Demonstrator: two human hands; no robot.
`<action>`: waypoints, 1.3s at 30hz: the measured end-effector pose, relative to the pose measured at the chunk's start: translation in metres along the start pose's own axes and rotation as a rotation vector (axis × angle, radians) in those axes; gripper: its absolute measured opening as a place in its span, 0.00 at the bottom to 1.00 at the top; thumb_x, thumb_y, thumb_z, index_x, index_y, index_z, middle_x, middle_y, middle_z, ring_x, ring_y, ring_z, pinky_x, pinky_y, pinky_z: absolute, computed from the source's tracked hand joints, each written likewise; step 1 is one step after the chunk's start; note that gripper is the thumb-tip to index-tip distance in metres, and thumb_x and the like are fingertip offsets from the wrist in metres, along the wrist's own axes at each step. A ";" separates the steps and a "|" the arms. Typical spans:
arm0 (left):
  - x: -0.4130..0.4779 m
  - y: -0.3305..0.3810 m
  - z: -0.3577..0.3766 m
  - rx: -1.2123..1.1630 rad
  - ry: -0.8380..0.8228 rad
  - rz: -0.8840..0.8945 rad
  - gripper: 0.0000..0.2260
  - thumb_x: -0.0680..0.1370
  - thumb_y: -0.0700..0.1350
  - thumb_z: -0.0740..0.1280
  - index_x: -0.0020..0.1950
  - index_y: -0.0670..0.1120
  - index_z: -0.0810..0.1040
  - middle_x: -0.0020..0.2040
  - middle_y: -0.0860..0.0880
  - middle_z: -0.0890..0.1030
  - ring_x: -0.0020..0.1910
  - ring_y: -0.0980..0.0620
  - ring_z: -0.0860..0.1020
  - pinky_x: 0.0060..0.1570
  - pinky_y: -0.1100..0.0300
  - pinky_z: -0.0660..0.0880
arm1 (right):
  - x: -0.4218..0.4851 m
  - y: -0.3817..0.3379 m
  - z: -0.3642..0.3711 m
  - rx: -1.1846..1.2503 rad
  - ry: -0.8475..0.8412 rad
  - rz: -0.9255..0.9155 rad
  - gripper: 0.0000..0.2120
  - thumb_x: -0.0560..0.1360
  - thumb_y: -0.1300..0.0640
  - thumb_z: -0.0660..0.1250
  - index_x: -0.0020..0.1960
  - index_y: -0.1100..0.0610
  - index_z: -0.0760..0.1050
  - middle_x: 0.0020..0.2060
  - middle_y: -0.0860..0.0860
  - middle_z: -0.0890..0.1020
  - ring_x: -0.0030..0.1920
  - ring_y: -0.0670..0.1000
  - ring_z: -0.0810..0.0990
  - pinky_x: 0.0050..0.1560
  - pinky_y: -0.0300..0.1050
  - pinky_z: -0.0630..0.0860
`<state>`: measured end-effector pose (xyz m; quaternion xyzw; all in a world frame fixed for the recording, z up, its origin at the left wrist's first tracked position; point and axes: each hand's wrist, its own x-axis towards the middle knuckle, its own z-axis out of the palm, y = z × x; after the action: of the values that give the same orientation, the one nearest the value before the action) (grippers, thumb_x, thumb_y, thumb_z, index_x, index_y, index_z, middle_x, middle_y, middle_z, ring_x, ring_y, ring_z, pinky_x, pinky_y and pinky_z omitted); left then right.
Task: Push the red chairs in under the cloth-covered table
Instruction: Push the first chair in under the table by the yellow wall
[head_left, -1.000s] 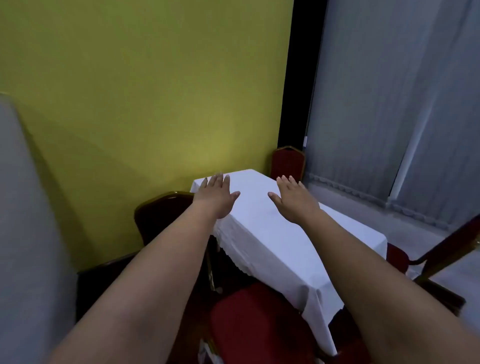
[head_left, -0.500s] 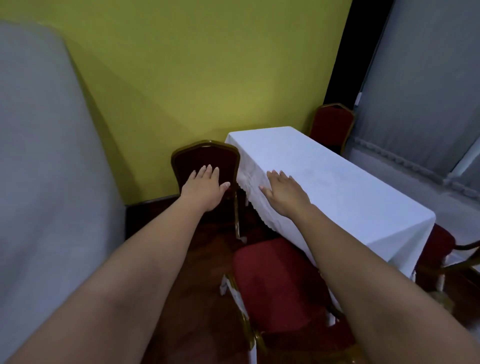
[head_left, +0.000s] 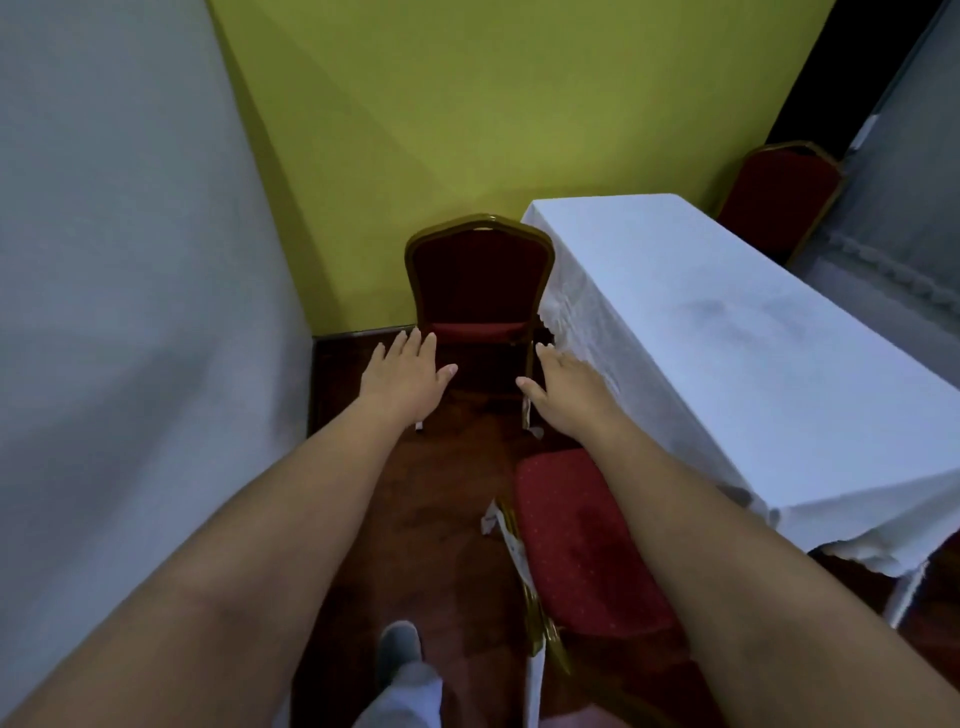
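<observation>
A long table under a white cloth (head_left: 727, 332) runs from the centre to the right edge. A red chair with a gold frame (head_left: 480, 280) stands at the table's far left corner, facing me, its seat out in the open. A second red chair (head_left: 576, 540) sits below my right arm, its seat beside the table's long edge. A third red chair (head_left: 779, 192) stands behind the table's far end. My left hand (head_left: 408, 376) and my right hand (head_left: 569, 387) are stretched forward, palms down, fingers spread, holding nothing, short of the far chair.
A yellow-green wall (head_left: 493, 104) closes the far side. A grey surface (head_left: 130, 312) fills the left. Grey curtains (head_left: 904, 218) hang at the right. The floor (head_left: 415, 519) is dark wood, and my foot (head_left: 397, 649) shows at the bottom.
The view has swung left and down. Both hands have dropped from over the tabletop to lower in front of the far-left chair. The near chair's seat now lies under my right arm.
</observation>
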<state>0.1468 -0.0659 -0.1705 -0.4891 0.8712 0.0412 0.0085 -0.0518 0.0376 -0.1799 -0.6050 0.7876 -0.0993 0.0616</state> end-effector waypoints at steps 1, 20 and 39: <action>0.008 -0.006 0.005 -0.003 0.001 -0.008 0.29 0.83 0.59 0.46 0.80 0.44 0.49 0.80 0.44 0.50 0.79 0.46 0.48 0.76 0.46 0.49 | 0.009 -0.001 0.005 -0.002 -0.005 0.000 0.32 0.81 0.42 0.52 0.78 0.58 0.51 0.77 0.57 0.57 0.76 0.57 0.57 0.74 0.55 0.57; 0.239 -0.110 0.029 -0.082 -0.049 0.027 0.29 0.82 0.58 0.51 0.79 0.46 0.50 0.80 0.42 0.50 0.78 0.44 0.50 0.75 0.46 0.50 | 0.243 -0.011 0.065 0.086 0.001 0.145 0.34 0.80 0.42 0.58 0.78 0.57 0.51 0.76 0.56 0.59 0.75 0.57 0.59 0.73 0.55 0.60; 0.473 -0.091 0.026 -0.177 -0.018 0.106 0.33 0.82 0.60 0.53 0.80 0.46 0.44 0.80 0.44 0.47 0.79 0.47 0.46 0.76 0.52 0.45 | 0.477 0.085 0.052 0.029 0.153 0.176 0.39 0.78 0.40 0.59 0.78 0.61 0.47 0.78 0.57 0.53 0.78 0.56 0.50 0.76 0.51 0.50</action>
<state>-0.0223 -0.5137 -0.2287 -0.4408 0.8887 0.1228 -0.0292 -0.2453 -0.4061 -0.2388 -0.5231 0.8386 -0.1509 0.0188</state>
